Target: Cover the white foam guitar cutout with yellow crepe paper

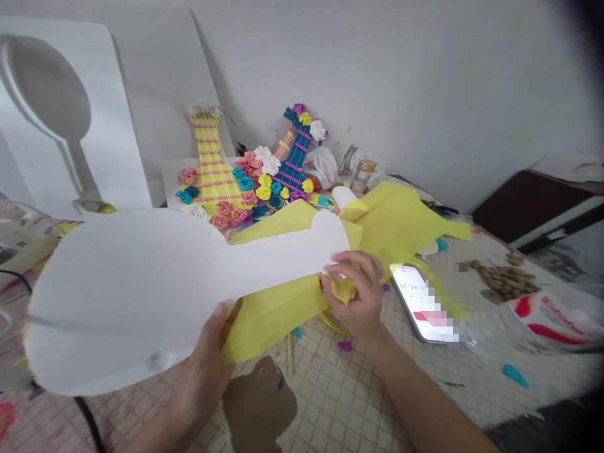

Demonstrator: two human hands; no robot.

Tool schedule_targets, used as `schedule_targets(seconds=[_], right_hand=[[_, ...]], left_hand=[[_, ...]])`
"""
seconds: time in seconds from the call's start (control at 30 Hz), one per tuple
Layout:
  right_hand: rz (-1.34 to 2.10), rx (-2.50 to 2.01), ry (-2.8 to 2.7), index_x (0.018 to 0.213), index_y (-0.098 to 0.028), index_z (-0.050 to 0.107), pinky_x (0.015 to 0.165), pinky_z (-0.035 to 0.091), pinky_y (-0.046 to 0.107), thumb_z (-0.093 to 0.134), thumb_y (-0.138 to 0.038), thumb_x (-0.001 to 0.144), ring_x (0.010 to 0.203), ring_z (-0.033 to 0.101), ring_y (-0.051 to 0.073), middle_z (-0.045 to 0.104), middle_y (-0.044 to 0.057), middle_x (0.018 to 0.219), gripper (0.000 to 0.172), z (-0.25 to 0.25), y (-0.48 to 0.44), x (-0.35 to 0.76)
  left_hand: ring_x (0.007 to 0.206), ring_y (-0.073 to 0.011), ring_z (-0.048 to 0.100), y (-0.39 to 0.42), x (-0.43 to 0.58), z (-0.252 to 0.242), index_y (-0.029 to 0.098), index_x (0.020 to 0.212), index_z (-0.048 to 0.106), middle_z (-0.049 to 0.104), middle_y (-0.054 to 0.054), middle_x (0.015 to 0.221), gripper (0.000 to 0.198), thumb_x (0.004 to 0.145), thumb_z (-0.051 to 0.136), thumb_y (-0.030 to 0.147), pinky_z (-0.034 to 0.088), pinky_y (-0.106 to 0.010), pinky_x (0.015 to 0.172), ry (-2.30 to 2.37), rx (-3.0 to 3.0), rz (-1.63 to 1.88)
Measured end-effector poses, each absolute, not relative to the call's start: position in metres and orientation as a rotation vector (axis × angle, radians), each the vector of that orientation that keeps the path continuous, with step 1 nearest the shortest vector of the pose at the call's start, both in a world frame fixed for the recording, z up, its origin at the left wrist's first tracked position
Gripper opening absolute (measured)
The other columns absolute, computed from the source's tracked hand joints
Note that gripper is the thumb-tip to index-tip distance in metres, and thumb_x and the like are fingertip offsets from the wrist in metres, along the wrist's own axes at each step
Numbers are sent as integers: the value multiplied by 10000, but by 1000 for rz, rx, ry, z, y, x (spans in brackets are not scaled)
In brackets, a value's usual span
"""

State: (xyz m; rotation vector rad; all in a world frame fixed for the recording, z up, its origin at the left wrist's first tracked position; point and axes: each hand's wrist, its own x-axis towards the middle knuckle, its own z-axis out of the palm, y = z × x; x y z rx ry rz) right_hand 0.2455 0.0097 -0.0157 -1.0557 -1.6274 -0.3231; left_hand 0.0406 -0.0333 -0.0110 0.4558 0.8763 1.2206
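Note:
A white guitar-shaped board [127, 296] is held up above the table, its wide body on the left and its neck pointing right. Beneath the neck hangs a sheet of yellow paper [274, 321]. My left hand [210, 355] grips the board's lower edge where body meets neck, thumb on top and fingers underneath. At the neck's rounded end, my right hand [356, 289] has its thumb and fingers curled at the edge, against the yellow paper. The fingers form a pinch on the paper's border there.
Behind stand a yellow decorated guitar [210, 163] and a blue one [295, 157] with paper flowers. More yellow paper [401, 220] lies at right, near a lit phone [418, 302], a plastic bottle [542, 321] and peanuts [504, 280]. A white board with a guitar-shaped cutout [101, 82] leans left.

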Motion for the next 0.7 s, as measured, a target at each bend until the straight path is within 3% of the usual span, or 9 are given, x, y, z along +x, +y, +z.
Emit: schedule_targets(seconds=[0.37, 0.53, 0.7], right_hand=[[-402, -1107, -1598, 782, -215, 562, 756, 380, 397, 649, -159, 709, 823, 553, 198, 597, 26, 841, 126, -15, 8, 244], [-389, -1033, -1633, 794, -223, 573, 759, 386, 395, 666, -149, 698, 841, 535, 201, 567, 28, 875, 153, -17, 9, 245], [-439, -912, -1705, 784, -260, 624, 759, 392, 400, 638, -91, 694, 900, 504, 215, 557, 24, 964, 192, -15, 6, 247]], left_hand=[[1216, -312, 424, -36, 41, -14, 180, 1114, 630, 621, -80, 1172, 471, 815, 443, 491, 313, -418, 1027, 815, 617, 1169], [1169, -310, 477, -34, 40, -12, 189, 1076, 642, 664, -73, 1087, 459, 780, 481, 502, 383, -412, 974, 895, 521, 1210], [1060, -299, 565, -25, 35, -11, 193, 912, 691, 707, -70, 935, 400, 747, 516, 513, 469, -369, 872, 1034, 425, 1277]])
